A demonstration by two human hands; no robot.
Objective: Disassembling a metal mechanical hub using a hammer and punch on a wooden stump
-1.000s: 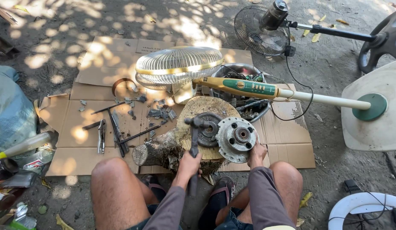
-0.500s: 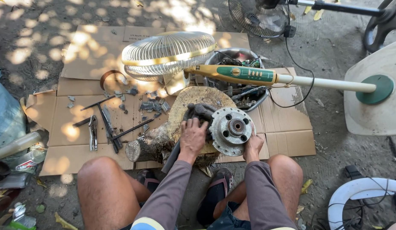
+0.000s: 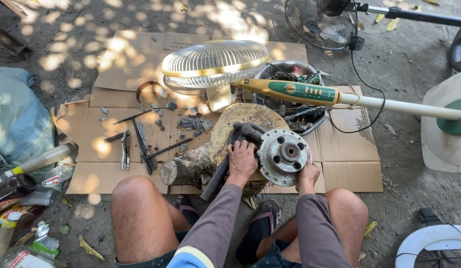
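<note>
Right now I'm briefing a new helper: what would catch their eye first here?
The round metal hub on the stump at centre, with the left hand beside it and the right hand at its edge. Behind lies a cream fan cage; tools are scattered left on cardboard.

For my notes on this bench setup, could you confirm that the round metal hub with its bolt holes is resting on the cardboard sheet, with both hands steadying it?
Not quite. The head view shows the round metal hub resting on the tree stump, not directly on the cardboard sheet, which lies under the stump. The rest holds: the left hand and the right hand both steady it.
</note>
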